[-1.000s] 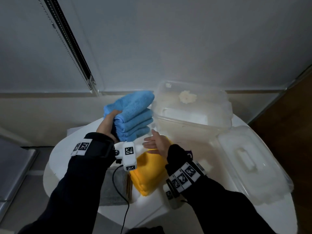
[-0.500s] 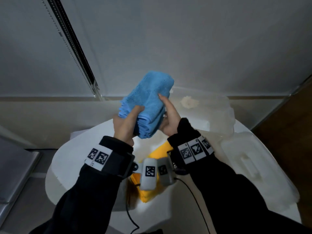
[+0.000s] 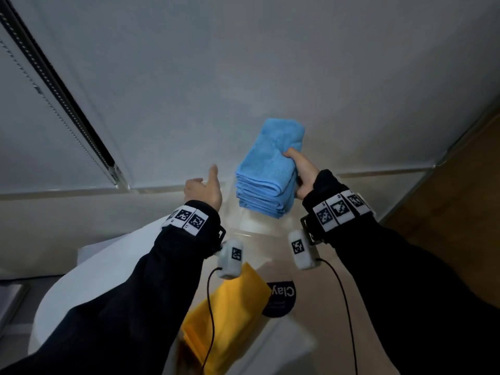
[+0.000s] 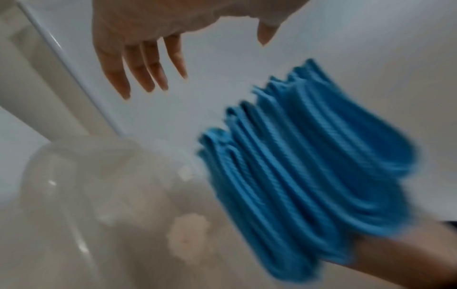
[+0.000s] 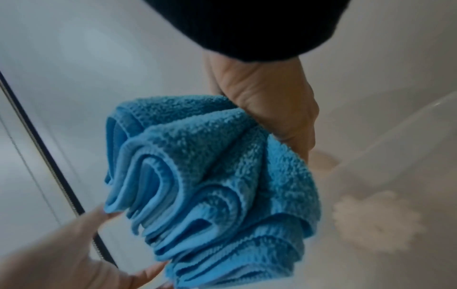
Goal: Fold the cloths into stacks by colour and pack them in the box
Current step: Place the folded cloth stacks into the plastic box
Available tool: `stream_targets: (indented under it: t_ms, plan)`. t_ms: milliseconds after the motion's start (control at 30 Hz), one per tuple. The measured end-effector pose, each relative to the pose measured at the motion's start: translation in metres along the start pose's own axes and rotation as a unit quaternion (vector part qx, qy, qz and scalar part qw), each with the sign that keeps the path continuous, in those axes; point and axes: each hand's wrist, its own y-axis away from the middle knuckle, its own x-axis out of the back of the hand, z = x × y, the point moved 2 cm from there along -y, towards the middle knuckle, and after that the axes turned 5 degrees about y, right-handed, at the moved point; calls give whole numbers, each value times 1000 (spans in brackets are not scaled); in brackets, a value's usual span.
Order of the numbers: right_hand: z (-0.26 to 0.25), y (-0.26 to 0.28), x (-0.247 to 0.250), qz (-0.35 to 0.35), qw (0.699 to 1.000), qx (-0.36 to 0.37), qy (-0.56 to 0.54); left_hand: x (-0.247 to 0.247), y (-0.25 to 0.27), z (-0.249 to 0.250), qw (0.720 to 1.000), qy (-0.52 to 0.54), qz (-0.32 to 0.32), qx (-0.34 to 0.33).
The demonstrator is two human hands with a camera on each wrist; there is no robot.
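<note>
While only the right hand (image 3: 304, 175) grips the stack of folded blue cloths (image 3: 266, 171), thumb on one face and fingers curled round the other, the stack is in the air above the clear box (image 4: 103, 205), and the left hand (image 3: 203, 189) hangs just beside it with fingers loose, holding nothing. Pinched from one side, the layers already fan apart at the free edges; they could slide or unfold on the way down into the box, or catch its rim. Yellow cloths (image 3: 230, 318) wait on the table (image 3: 108, 272).
</note>
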Motion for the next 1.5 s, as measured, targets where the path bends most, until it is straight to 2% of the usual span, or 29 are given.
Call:
stream_targets:
  t_ms: [67, 133, 167, 267, 533, 767, 833, 900, 967, 1067, 1167, 1200, 1267, 1333, 1433, 1500]
  plan:
    - [3, -1, 6, 0, 1000, -23, 8, -14, -20, -20, 981, -167, -103, 5]
    - [9, -4, 10, 7, 999, -48, 21, -23, -26, -36, 942, -262, -211, -16]
    - [13, -9, 11, 8, 998, -59, 31, -25, -24, -41, 929, -284, -236, -33]
    - [23, -15, 7, 1, 993, -97, 68, -21, -22, -48, 926, -279, -248, -63]
    - [57, -34, -3, -13, 963, -180, 201, -4, 6, -68, 927, -244, -273, -80]
    - [87, -55, 8, -68, 958, -203, 190, 1, 16, -75, 918, -242, -301, -94]
    - [91, -61, 10, -75, 955, -204, 200, 0, 21, -70, 916, -232, -302, -125]
    - [96, -66, 10, -88, 949, -214, 213, -2, 26, -62, 912, -245, -266, -194]
    - [103, -73, 9, -96, 944, -226, 219, -8, 33, -55, 872, -300, -263, -284]
    - [102, -78, 0, -96, 934, -244, 244, -21, 35, -59, 776, -457, -308, -306]
    - [105, -82, 5, -92, 883, -318, 332, -32, 30, -67, 693, -564, -297, -338]
    - [106, -83, 6, -96, 871, -334, 346, -36, 30, -69, 673, -585, -288, -349]
    - [110, -83, 10, -102, 869, -344, 341, -41, 29, -72, 649, -615, -274, -355]
    - [113, -86, 15, -95, 880, -341, 318, -46, 29, -73, 631, -634, -272, -355]
    - [116, -92, 23, -76, 895, -339, 279, -51, 28, -72, 633, -630, -277, -355]
    - [118, -92, 17, -101, 902, -332, 257, -52, 27, -70, 641, -620, -272, -361]
